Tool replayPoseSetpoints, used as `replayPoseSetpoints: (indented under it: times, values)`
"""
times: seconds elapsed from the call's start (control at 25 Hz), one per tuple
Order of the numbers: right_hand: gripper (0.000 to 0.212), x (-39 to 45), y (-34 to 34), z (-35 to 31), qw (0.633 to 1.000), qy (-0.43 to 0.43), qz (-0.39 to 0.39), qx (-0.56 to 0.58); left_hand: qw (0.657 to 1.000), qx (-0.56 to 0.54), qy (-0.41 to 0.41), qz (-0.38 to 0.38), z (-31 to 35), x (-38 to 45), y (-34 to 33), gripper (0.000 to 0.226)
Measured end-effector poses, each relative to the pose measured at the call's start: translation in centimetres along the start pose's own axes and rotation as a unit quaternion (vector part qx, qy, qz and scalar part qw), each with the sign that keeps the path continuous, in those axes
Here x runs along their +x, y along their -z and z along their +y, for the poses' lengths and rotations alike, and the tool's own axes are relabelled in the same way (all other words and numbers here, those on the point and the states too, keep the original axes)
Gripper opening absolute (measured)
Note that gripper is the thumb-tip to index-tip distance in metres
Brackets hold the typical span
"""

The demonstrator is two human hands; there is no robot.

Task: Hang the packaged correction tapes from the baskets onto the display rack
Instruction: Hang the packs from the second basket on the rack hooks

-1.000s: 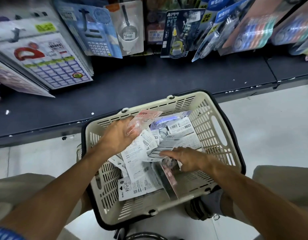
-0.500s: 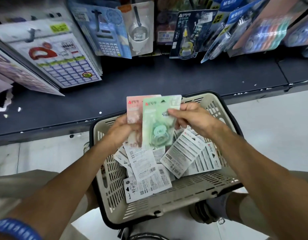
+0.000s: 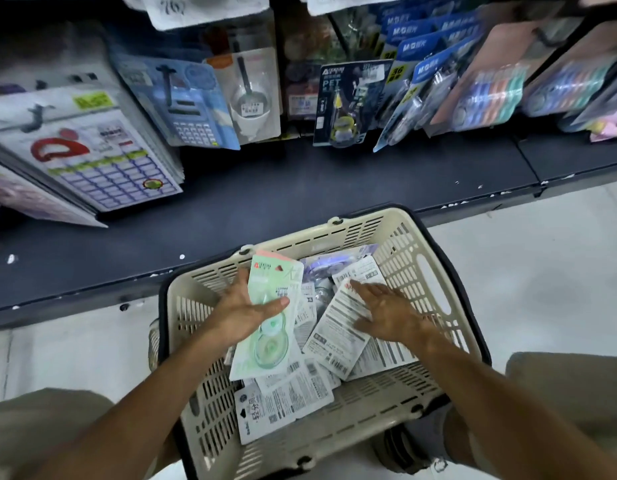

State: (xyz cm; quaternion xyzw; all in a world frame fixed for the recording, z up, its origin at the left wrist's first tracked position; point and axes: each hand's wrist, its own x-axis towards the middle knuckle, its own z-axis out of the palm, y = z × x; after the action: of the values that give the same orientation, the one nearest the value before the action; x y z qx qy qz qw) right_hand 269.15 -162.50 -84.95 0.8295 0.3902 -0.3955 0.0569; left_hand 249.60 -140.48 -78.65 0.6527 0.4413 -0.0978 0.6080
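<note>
A cream plastic basket (image 3: 428, 282) sits on the floor between my knees, filled with several packaged correction tapes lying mostly face down. My left hand (image 3: 241, 310) holds a green correction tape pack (image 3: 270, 327) with a pink pack (image 3: 277, 259) stacked behind it, thumb across the front, just above the basket's left side. My right hand (image 3: 386, 310) rests with straight fingers on a white-backed pack (image 3: 334, 327) in the basket's right half. The display rack (image 3: 352, 102) with hanging packs stands beyond the basket.
A dark shelf base (image 3: 265, 202) runs across in front of the basket. Calculator packs (image 3: 192, 102) and large card packs (image 3: 102, 157) hang at the left, blue and multicoloured tape packs (image 3: 487, 88) at the right. Pale floor (image 3: 542, 271) lies to the right.
My right hand let go of the green pack and dropped back into the basket onto the face-down packs. My left hand lowered, keeping the green and pink packs.
</note>
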Motion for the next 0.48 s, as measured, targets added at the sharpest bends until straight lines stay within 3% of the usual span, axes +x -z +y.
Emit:
replayPoseSetpoints:
  times: [0.12,0.28,0.48]
  values:
    - [0.069,0.9,0.2,-0.6,0.986,-0.035,0.112,0.122,0.999,0.029,-0.014,-0.001,0.6,-0.2,-0.1,0.069]
    - [0.041,0.6,2.3,0.1,0.994,-0.077,-0.019,-0.079,0.996,0.088,-0.005,-0.029,0.7,-0.1,-0.7,0.076]
    - [0.046,-0.9,1.3,-0.7,0.988,-0.044,-0.069,-0.128,0.969,0.2,0.071,-0.124,-1.5,-1.3,-1.7,0.086]
